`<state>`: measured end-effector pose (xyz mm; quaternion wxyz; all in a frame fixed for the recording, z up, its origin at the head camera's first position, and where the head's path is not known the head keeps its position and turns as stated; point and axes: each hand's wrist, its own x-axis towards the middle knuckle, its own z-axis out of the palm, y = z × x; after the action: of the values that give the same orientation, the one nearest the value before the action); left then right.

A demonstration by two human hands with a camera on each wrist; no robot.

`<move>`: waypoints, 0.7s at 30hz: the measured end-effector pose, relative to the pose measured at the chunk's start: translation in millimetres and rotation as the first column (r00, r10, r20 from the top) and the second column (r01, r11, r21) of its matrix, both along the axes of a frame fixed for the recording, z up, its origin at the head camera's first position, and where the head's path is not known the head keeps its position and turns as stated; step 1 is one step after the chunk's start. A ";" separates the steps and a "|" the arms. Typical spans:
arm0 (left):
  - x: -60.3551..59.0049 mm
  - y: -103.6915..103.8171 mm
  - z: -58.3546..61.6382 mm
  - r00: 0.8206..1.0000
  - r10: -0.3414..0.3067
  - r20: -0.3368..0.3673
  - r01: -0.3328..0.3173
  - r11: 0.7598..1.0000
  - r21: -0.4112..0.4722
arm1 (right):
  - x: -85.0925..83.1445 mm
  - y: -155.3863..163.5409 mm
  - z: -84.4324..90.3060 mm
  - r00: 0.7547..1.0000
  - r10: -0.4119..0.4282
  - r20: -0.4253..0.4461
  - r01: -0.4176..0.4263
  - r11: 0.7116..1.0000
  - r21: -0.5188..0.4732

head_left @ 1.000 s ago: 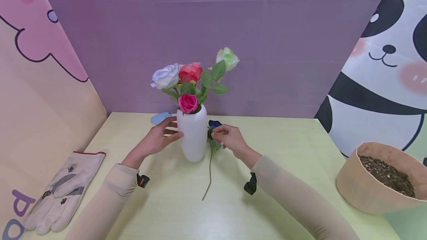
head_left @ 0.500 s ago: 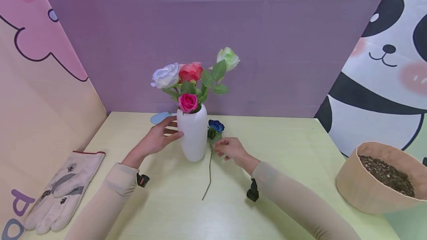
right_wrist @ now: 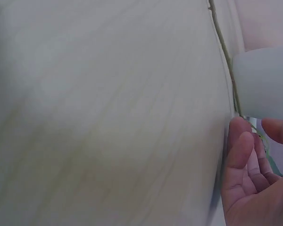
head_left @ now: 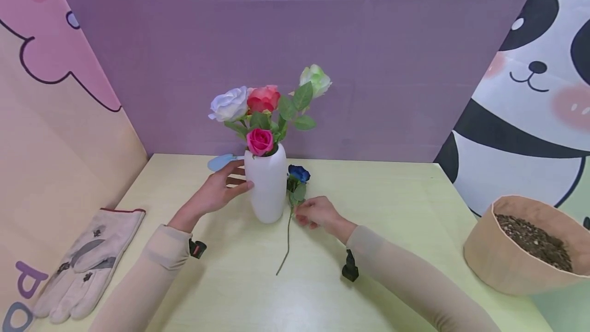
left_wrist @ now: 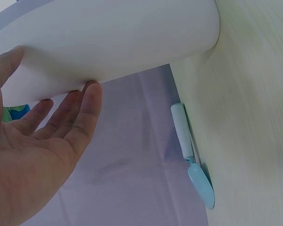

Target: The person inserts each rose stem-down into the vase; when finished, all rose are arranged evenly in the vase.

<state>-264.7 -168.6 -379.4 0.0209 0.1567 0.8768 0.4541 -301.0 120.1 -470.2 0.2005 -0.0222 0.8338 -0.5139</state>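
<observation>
A white vase (head_left: 266,193) stands upright, holding a pale lilac rose (head_left: 229,104), a coral rose (head_left: 264,99), a magenta rose (head_left: 260,142) and a pale green flower (head_left: 316,81). My left hand (head_left: 214,192) holds the vase's left side, thumb in front and fingers behind. To the vase's right lies a blue rose (head_left: 299,173), its long stem (head_left: 288,247) reaching toward me. My right hand (head_left: 319,212) is at that stem just below the leaves. In the right wrist view its fingertips (right_wrist: 245,141) meet the stem, while a gap shows between thumb and fingers.
Behind the vase lies a light blue trowel (left_wrist: 201,184). Pale work gloves (head_left: 89,265) lie at the table's left edge. A tan fabric pot (head_left: 502,260) with soil stands at the right edge. A purple backdrop (head_left: 369,65) closes off the back.
My right hand has moved from the blue bloom down toward me to the stem below the leaves. The stem's end has shifted slightly left. My left hand stays on the vase.
</observation>
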 end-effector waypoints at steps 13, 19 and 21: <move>2.0 0.6 2.5 1.000 -0.003 0.002 0.003 1.000 0.002 | -4.3 -5.2 -8.1 0.999 -0.007 0.034 0.007 1.000 0.003; 2.9 1.0 4.3 1.000 0.003 0.016 -0.003 1.000 0.000 | -5.4 -6.8 -7.7 0.999 -0.026 0.035 0.025 1.000 0.003; 2.6 1.1 4.6 1.000 0.005 0.018 -0.005 1.000 0.000 | -5.8 -7.4 -6.9 0.999 -0.038 0.029 0.038 0.999 0.002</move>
<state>-262.1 -167.5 -374.8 0.0277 0.1506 0.8770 0.4554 -306.7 112.7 -477.1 0.2029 0.0012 0.8315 -0.5171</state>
